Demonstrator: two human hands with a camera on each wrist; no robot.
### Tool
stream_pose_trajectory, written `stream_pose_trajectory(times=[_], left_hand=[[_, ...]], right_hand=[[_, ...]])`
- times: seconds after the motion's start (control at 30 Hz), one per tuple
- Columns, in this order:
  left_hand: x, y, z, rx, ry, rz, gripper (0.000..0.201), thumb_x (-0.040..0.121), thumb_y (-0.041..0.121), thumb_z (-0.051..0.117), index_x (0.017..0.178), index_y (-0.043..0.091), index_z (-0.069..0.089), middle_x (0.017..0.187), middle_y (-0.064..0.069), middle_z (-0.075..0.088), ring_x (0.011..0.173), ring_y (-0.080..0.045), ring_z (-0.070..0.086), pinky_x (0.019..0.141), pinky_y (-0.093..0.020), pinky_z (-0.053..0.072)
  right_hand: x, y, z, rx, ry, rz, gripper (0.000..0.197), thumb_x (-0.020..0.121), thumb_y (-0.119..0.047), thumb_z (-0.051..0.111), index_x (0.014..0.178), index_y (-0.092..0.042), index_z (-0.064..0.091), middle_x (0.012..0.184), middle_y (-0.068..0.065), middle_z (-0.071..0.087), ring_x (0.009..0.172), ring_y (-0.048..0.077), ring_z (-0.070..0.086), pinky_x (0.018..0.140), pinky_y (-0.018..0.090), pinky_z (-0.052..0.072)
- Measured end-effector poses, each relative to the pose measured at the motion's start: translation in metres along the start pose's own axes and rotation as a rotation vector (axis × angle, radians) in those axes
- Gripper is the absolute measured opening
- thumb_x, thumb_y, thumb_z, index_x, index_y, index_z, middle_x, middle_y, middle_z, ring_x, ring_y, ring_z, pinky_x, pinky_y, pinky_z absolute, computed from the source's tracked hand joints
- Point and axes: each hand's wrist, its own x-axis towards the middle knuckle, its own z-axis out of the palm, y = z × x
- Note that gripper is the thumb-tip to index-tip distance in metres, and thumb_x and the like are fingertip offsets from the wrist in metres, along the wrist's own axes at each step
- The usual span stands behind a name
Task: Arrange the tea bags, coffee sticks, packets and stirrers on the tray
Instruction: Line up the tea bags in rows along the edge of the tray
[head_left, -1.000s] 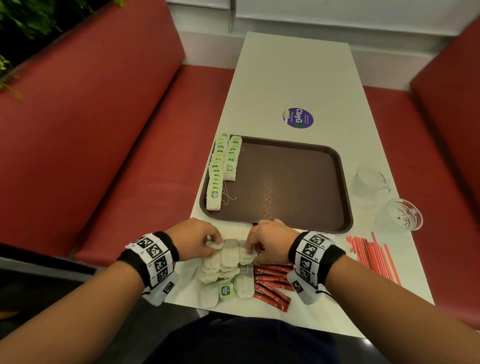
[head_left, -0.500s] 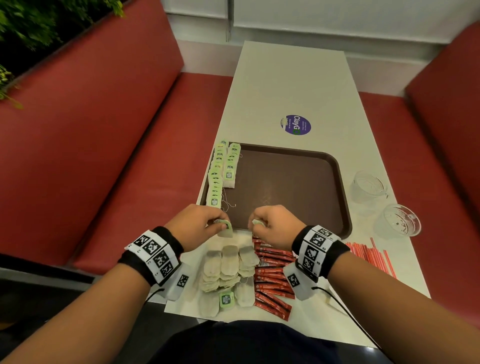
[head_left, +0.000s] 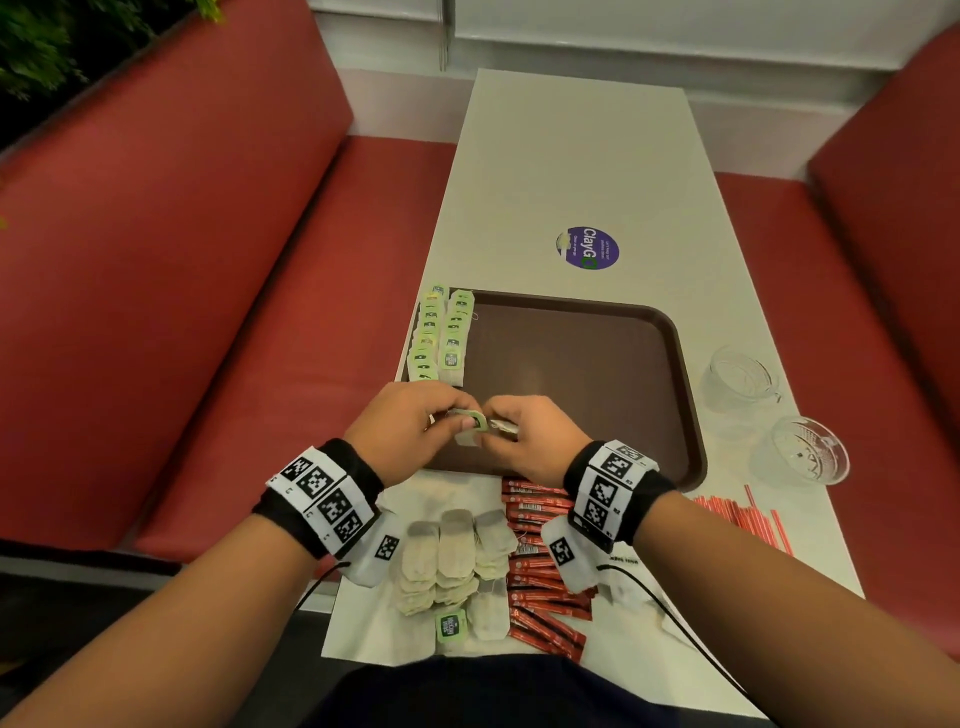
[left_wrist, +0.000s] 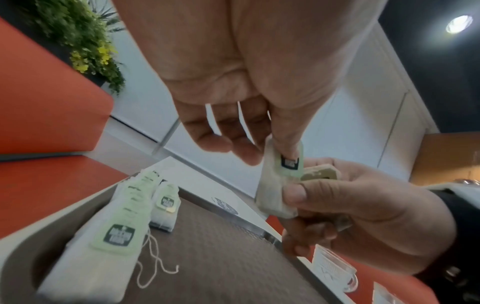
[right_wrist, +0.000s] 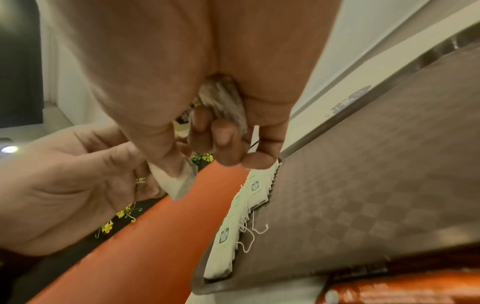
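Both hands meet just above the near-left part of the brown tray (head_left: 571, 374). My left hand (head_left: 460, 415) pinches a white tea bag with a green tag (left_wrist: 280, 174) between thumb and fingers. My right hand (head_left: 506, 423) grips a second tea bag (right_wrist: 223, 102) in its curled fingers, and its thumb (left_wrist: 293, 193) also presses on the first bag. Two rows of tagged tea bags (head_left: 439, 338) lie along the tray's left side. A pile of loose tea bags (head_left: 452, 556) and red coffee sticks (head_left: 540, 571) lie on the table's near end.
Red stirrers (head_left: 743, 514) lie right of the tray's near corner. Two glass cups (head_left: 737, 379) (head_left: 808, 452) stand at the table's right edge. A purple sticker (head_left: 587, 248) is beyond the tray. Red benches flank the narrow white table (head_left: 571, 156).
Both hands lifted from the loose pile at the near end, each with a tea bag, moved forward over the tray's near edge and came together.
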Motion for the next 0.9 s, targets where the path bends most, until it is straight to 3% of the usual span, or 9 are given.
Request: stream_pose_trajectory(times=[0.13,0.2,0.3,0.37,0.43,0.53,0.63,0.77,0.9], left_hand=[[0.007,-0.011,0.007,-0.116,0.04,-0.176,0.02,0.085,0.027,0.077,0.098,0.04,0.069,0.082,0.009,0.069,0.068,-0.002,0.057,0.062,-0.011,0.044],[0.013,-0.018,0.01,-0.106,0.027,-0.227,0.014,0.087,0.028,0.075,0.094,0.038,0.068,0.08,0.008,0.07,0.066,-0.005,0.059,0.059,-0.014,0.046],[0.032,-0.038,0.01,-0.027,0.07,-0.318,0.014,0.089,0.03,0.073,0.077,0.032,0.064,0.07,0.011,0.063,0.065,-0.007,0.057,0.062,-0.023,0.045],[0.05,-0.052,0.008,0.049,0.084,-0.409,0.022,0.088,0.032,0.073,0.07,0.032,0.061,0.071,0.014,0.062,0.071,-0.007,0.059,0.07,-0.025,0.048],[0.068,-0.066,0.009,0.105,0.053,-0.507,0.014,0.086,0.032,0.075,0.079,0.029,0.064,0.078,0.011,0.064,0.079,-0.013,0.062,0.078,-0.026,0.049],[0.088,-0.082,0.016,0.13,0.021,-0.635,0.023,0.078,0.035,0.081,0.09,0.031,0.062,0.094,0.003,0.068,0.082,-0.015,0.066,0.082,-0.031,0.055],[0.102,-0.086,0.022,0.14,0.055,-0.692,0.029,0.072,0.034,0.086,0.081,0.03,0.059,0.099,-0.001,0.068,0.082,-0.019,0.067,0.079,-0.036,0.059],[0.108,-0.087,0.024,0.239,0.045,-0.729,0.031,0.073,0.033,0.086,0.08,0.027,0.056,0.097,0.002,0.065,0.082,-0.017,0.063,0.068,-0.029,0.051],[0.11,-0.086,0.026,0.283,0.037,-0.699,0.04,0.073,0.035,0.085,0.079,0.027,0.046,0.096,-0.001,0.062,0.08,-0.021,0.06,0.064,-0.03,0.045]], right_hand=[[0.009,0.002,-0.001,0.078,0.068,0.036,0.007,0.093,-0.029,0.068,0.092,-0.022,0.069,0.075,-0.008,0.065,0.066,0.008,0.057,0.059,0.023,0.045],[0.014,0.004,0.0,0.098,0.087,0.06,0.002,0.093,-0.027,0.067,0.093,-0.025,0.068,0.078,-0.01,0.065,0.068,0.005,0.057,0.063,0.024,0.046],[0.019,0.009,0.001,0.104,0.11,0.138,0.014,0.095,-0.025,0.064,0.108,-0.023,0.06,0.1,-0.007,0.068,0.088,0.008,0.062,0.079,0.03,0.05],[0.019,0.01,-0.001,0.158,0.131,0.181,0.016,0.097,-0.021,0.059,0.11,-0.021,0.05,0.092,-0.004,0.067,0.073,0.006,0.058,0.071,0.028,0.047],[0.02,0.012,-0.003,0.171,0.14,0.202,0.016,0.095,-0.014,0.055,0.105,-0.019,0.043,0.075,-0.002,0.06,0.057,0.01,0.05,0.059,0.028,0.042],[0.022,0.014,-0.006,0.192,0.127,0.234,0.014,0.091,-0.009,0.052,0.098,-0.016,0.042,0.068,-0.001,0.053,0.055,0.014,0.046,0.055,0.029,0.039],[0.021,0.016,-0.009,0.19,0.107,0.237,0.012,0.09,-0.008,0.052,0.094,-0.015,0.042,0.069,0.001,0.053,0.056,0.015,0.046,0.056,0.031,0.04],[0.02,0.018,-0.013,0.171,0.084,0.222,0.013,0.09,-0.011,0.054,0.093,-0.017,0.043,0.075,0.008,0.059,0.058,0.017,0.048,0.057,0.034,0.043],[0.02,0.018,-0.017,0.181,0.097,0.214,0.015,0.09,-0.009,0.052,0.091,-0.019,0.041,0.071,0.003,0.055,0.056,0.016,0.046,0.055,0.031,0.04]])
